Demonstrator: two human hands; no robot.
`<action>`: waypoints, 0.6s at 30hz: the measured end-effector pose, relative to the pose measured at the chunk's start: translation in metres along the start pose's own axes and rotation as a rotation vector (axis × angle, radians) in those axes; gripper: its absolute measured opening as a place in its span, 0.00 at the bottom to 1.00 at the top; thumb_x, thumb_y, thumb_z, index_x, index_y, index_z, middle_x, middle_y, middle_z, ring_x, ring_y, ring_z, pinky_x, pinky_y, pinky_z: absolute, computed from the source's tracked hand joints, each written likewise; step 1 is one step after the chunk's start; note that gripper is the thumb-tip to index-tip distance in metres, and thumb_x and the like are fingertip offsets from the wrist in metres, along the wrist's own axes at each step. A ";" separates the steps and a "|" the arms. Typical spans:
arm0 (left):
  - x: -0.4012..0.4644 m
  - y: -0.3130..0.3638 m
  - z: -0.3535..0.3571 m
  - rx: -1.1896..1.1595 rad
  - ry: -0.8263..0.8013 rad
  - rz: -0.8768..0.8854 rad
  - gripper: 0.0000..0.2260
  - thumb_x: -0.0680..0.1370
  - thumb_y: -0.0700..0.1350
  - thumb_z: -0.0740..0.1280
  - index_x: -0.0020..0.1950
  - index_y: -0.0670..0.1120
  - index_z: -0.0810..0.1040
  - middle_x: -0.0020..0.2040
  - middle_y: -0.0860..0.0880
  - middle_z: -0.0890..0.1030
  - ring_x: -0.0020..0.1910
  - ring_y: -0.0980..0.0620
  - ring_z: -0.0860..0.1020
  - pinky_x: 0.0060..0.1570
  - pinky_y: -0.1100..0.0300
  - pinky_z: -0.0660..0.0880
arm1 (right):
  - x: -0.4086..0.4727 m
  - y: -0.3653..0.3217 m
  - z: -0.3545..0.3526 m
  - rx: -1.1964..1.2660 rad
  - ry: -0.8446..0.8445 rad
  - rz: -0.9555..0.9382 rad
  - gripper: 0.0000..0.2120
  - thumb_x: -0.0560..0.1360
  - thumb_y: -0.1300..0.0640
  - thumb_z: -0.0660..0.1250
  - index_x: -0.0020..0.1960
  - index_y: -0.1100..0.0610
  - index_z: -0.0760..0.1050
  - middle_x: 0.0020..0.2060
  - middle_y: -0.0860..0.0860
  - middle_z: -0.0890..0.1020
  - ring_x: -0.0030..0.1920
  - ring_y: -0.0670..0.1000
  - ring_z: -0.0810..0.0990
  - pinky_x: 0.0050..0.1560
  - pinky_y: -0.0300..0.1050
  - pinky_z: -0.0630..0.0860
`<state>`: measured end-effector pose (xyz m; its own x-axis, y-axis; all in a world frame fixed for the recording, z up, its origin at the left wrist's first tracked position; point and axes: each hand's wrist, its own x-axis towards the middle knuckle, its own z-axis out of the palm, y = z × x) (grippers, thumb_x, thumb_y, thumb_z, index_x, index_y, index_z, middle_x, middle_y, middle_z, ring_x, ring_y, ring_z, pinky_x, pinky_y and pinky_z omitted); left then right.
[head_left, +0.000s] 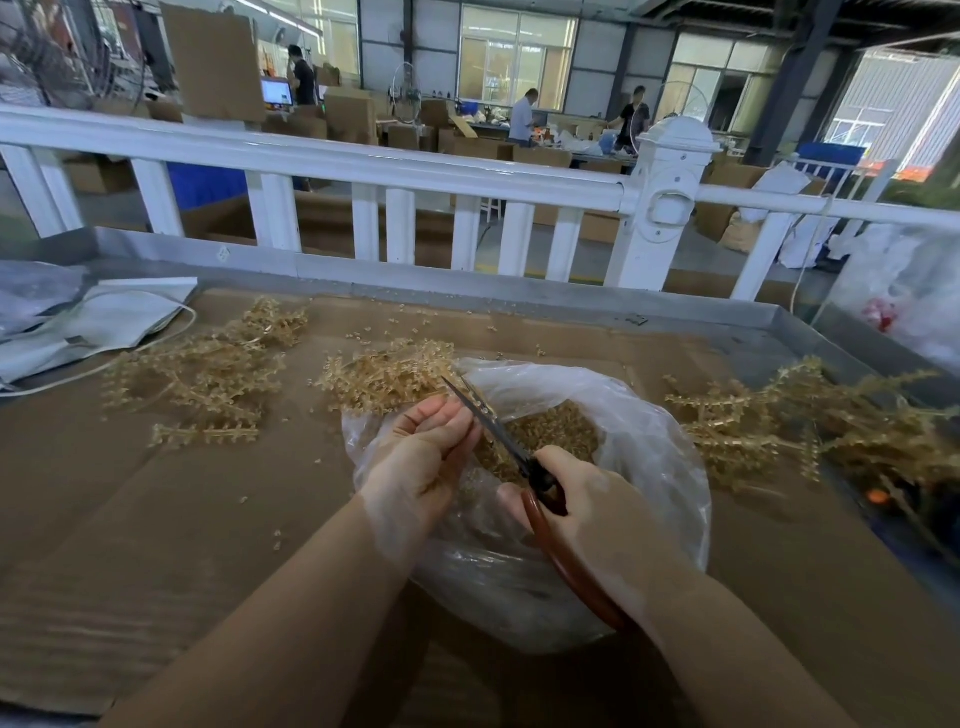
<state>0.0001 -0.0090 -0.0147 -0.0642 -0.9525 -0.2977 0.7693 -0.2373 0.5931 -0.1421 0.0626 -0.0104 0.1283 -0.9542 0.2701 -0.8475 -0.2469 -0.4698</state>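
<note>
Dark-bladed scissors (494, 423) with a red-brown handle angle up and leftward over the mouth of a clear plastic bag (655, 436), their tips narrowly parted. The right hand (597, 506) grips the handle, fingers wrapped round it. The left hand (422, 441) lies palm up against the blades, fingers curled; whether they pinch anything cannot be told. Small tan clippings (558, 426) fill the bag. Tan plastic sprigs (208, 374) lie scattered on the cardboard sheet (182, 499), below a white railing (363, 158).
</note>
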 end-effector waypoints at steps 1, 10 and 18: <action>0.000 0.000 0.000 0.008 0.002 0.006 0.10 0.75 0.27 0.62 0.48 0.41 0.74 0.40 0.45 0.80 0.35 0.53 0.81 0.29 0.65 0.78 | 0.000 0.001 -0.001 0.000 -0.004 0.005 0.14 0.76 0.39 0.60 0.39 0.47 0.64 0.28 0.45 0.71 0.30 0.42 0.71 0.32 0.35 0.65; 0.001 0.001 -0.004 0.016 0.006 0.011 0.10 0.74 0.27 0.63 0.47 0.41 0.74 0.35 0.46 0.81 0.31 0.54 0.82 0.29 0.64 0.79 | -0.001 0.003 -0.003 -0.066 0.005 -0.013 0.15 0.74 0.36 0.58 0.45 0.48 0.68 0.34 0.45 0.75 0.35 0.42 0.73 0.34 0.34 0.64; 0.003 -0.001 -0.004 -0.012 -0.003 -0.017 0.10 0.76 0.27 0.60 0.48 0.41 0.74 0.40 0.46 0.80 0.39 0.52 0.79 0.29 0.65 0.78 | -0.003 0.001 0.002 -0.136 0.043 -0.040 0.15 0.75 0.34 0.56 0.48 0.45 0.67 0.36 0.44 0.74 0.40 0.43 0.72 0.36 0.32 0.64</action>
<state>0.0016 -0.0108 -0.0195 -0.0796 -0.9490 -0.3052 0.7756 -0.2513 0.5791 -0.1426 0.0653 -0.0134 0.1437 -0.9353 0.3234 -0.9044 -0.2568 -0.3409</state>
